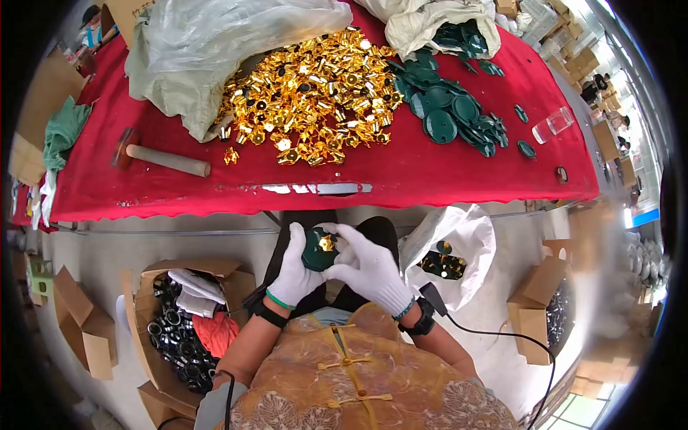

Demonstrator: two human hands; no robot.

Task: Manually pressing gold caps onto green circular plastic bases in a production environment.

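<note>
The red-covered table (236,190) before you bears one hammer (168,159), one clear tumbler (552,125) and two heaps, of gold fittings (308,97) and green discs (441,125), each too many to count. Above your lap, your gloved left hand (290,271) holds one dark disc (312,258) with one gold piece (327,244) on it; your gloved right hand (367,269) curls at its right edge, whether gripping cannot be told.

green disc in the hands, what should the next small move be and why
Probably a gentle press on the gold piece with the right hand: the piece sits against the face of the green disc, the left hand supports the disc, and the right is close beside it. Whether the piece is fully seated can't be told here.
</note>
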